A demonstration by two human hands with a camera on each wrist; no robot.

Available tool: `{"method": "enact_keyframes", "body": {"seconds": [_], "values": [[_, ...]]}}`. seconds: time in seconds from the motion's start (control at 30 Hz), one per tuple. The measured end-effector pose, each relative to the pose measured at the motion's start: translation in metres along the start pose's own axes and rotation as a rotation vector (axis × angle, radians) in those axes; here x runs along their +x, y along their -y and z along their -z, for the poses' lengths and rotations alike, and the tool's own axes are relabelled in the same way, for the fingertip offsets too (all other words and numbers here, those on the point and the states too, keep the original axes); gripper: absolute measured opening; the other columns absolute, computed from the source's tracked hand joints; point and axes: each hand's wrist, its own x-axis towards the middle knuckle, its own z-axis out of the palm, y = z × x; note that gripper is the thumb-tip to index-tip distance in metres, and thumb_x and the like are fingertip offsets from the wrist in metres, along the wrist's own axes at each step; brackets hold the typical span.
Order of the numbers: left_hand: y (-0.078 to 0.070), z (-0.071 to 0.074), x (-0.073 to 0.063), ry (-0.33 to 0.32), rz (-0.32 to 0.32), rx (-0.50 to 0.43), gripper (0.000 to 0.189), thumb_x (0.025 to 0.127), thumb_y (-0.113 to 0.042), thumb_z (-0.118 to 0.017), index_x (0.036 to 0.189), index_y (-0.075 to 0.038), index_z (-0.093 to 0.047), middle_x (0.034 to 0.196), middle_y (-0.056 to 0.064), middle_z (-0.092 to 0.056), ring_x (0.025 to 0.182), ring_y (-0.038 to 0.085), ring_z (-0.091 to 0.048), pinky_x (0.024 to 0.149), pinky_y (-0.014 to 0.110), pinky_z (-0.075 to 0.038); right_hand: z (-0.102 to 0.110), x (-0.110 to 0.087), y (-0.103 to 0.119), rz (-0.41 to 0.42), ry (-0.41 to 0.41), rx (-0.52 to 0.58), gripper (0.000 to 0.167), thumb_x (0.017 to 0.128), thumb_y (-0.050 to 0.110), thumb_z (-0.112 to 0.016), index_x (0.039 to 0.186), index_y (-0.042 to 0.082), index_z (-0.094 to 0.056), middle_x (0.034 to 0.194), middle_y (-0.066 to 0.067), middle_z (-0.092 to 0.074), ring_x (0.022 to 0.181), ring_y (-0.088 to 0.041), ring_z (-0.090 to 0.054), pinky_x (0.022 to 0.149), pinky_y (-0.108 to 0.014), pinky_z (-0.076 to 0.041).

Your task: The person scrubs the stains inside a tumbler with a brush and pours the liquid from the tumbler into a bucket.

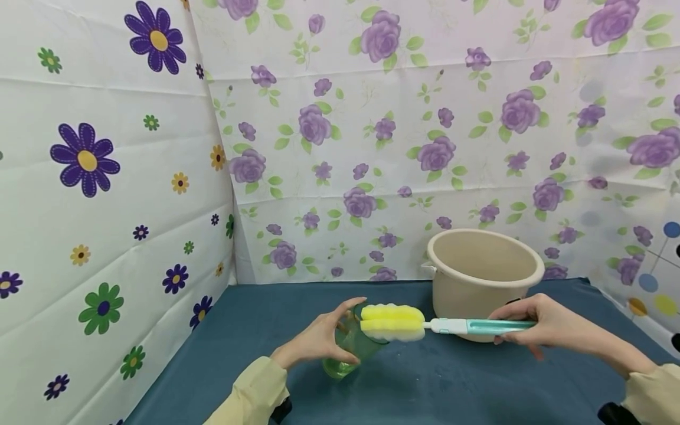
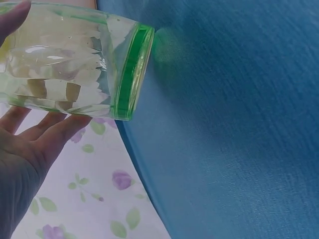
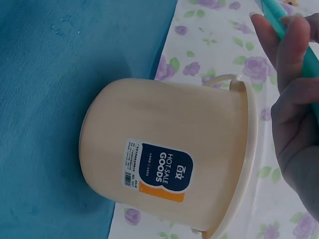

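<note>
My left hand (image 1: 319, 337) grips a see-through green cup (image 1: 340, 369) around its side, thumb on one side and fingers on the other. The cup is tilted, its mouth up and to the right; in the left wrist view its thick green base (image 2: 133, 72) points at the cloth. A bottle brush (image 1: 494, 326) with a teal and white handle is held by my right hand (image 1: 544, 321) near the handle's end. Its yellow and white sponge head (image 1: 393, 319) points left and overlaps the cup's mouth in the head view, hiding part of the rim.
A beige bucket (image 1: 480, 289) stands at the back right, behind the brush handle, with a label (image 3: 167, 167) on its side. Blue cloth (image 1: 425, 383) covers the table, with water drops on it. Flowered sheets (image 1: 340, 159) hang along the back and sides.
</note>
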Motion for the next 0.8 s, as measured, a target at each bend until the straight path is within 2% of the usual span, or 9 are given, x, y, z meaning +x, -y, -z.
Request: {"method": "enact_keyframes", "body": {"seconds": [0.1,0.27,0.43,0.67,0.8], "values": [[-0.001,0.000,0.001,0.009,0.008,0.017,0.100,0.067,-0.034,-0.081,0.143,-0.033,-0.017,0.113,0.000,-0.046,0.089,0.014,-0.054,0.073,0.034,-0.044,0.000,0.001,0.002,-0.012,-0.017,-0.060,0.032,0.088,-0.008,-0.052,0.119,-0.003,-0.056,0.094,-0.014,-0.064,0.042,-0.017,-0.054,0.039,-0.033,-0.043],[-0.002,0.000,0.003,0.016,0.015,0.030,0.100,0.066,-0.035,-0.081,0.144,-0.031,-0.018,0.113,0.000,-0.046,0.092,0.015,-0.053,0.074,0.035,-0.044,0.000,0.001,0.006,-0.027,-0.063,-0.175,0.030,0.087,-0.001,-0.057,0.117,0.002,-0.060,0.084,-0.005,-0.065,0.043,-0.013,-0.054,0.047,-0.033,-0.046],[-0.003,0.000,0.003,0.023,0.020,0.040,0.100,0.066,-0.036,-0.080,0.144,-0.031,-0.018,0.113,0.000,-0.046,0.092,0.015,-0.053,0.072,0.035,-0.045,0.002,0.003,0.009,-0.027,-0.097,-0.247,0.027,0.087,0.001,-0.059,0.112,0.007,-0.062,0.075,-0.001,-0.064,0.043,-0.011,-0.052,0.045,-0.031,-0.045],[-0.004,-0.001,0.003,0.019,0.012,0.043,0.099,0.066,-0.037,-0.080,0.142,-0.038,-0.018,0.113,0.000,-0.046,0.093,0.015,-0.054,0.072,0.035,-0.045,0.004,0.007,0.016,-0.029,-0.186,-0.347,0.021,0.084,0.006,-0.064,0.104,0.011,-0.066,0.074,0.003,-0.064,0.043,-0.011,-0.052,0.043,-0.030,-0.044],[-0.003,-0.002,0.004,0.014,0.011,0.039,0.099,0.066,-0.037,-0.080,0.142,-0.037,-0.018,0.113,0.000,-0.047,0.090,0.014,-0.054,0.070,0.034,-0.045,0.006,0.009,0.017,-0.023,-0.205,-0.377,0.021,0.083,0.007,-0.065,0.104,0.012,-0.067,0.073,0.004,-0.063,0.042,-0.009,-0.051,0.044,-0.030,-0.044]]}}
